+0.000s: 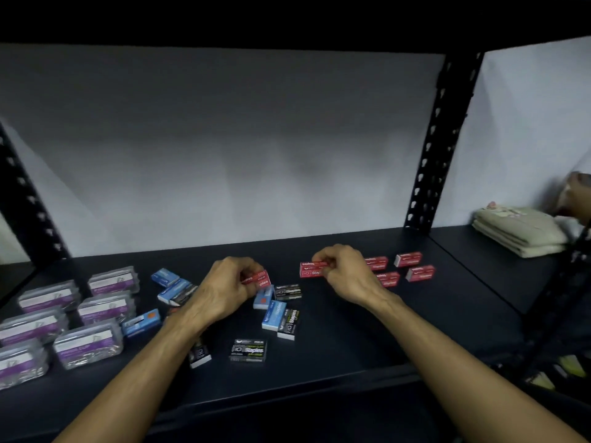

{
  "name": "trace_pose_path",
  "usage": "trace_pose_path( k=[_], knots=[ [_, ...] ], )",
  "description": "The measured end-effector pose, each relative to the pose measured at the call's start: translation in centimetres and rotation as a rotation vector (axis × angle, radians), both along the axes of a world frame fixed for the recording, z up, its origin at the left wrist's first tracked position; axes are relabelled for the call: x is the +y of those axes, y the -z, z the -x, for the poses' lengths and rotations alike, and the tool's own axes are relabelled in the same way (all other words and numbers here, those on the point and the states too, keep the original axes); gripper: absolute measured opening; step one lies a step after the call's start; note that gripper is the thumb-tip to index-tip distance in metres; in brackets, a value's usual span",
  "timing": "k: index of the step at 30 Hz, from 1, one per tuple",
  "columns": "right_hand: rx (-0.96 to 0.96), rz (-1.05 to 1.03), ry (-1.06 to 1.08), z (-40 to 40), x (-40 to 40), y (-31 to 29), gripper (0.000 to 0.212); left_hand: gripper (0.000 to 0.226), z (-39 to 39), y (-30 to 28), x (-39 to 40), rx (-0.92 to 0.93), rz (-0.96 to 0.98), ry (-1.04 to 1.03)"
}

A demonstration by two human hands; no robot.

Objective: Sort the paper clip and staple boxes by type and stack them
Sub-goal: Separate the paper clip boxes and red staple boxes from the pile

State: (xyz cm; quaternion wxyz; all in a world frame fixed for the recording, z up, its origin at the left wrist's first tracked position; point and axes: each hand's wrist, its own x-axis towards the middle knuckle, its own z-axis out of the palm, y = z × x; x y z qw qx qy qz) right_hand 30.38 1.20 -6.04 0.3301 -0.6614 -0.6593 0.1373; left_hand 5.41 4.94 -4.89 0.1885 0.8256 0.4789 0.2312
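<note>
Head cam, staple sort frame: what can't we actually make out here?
- Black box, head view: left forearm covers most of it.
- Box in the left hand: fingers hide half its red label.
- Clear paper clip boxes: the nearest is cut off by the left frame edge; print blurred.
- Object at far right: blurred and cut off by the edge, unidentifiable.
- Folded cloth: pattern too small to read.

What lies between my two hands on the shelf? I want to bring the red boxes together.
In the head view, only bare dark shelf lies between the left hand and right hand; black staple box sits just below that line.
</note>
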Motion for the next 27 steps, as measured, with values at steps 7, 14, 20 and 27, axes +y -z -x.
trace_pose_path(
  k=[7,14,20,27],
  knots=[
    [0.023,0.01,0.123,-9.0,-5.7,-0.4,0.024,0.022,-9.9,-0.1,-1.5,-0.087,0.027,0.12],
    [-0.007,0.012,0.262,-15.1,-9.3,0.3,0.024,0.024,-18.0,0.9,-3.8,-0.098,0.066,0.235],
    [-0.02,0.068,0.321,-17.9,-10.5,1.2,0.028,0.03,-22.5,2.3,-5.7,-0.053,0.045,0.271],
    [-0.033,0.069,0.3,-18.7,-10.6,2.1,0.032,0.03,-24.0,3.4,-6.3,-0.046,0.033,0.258]
  ],
)
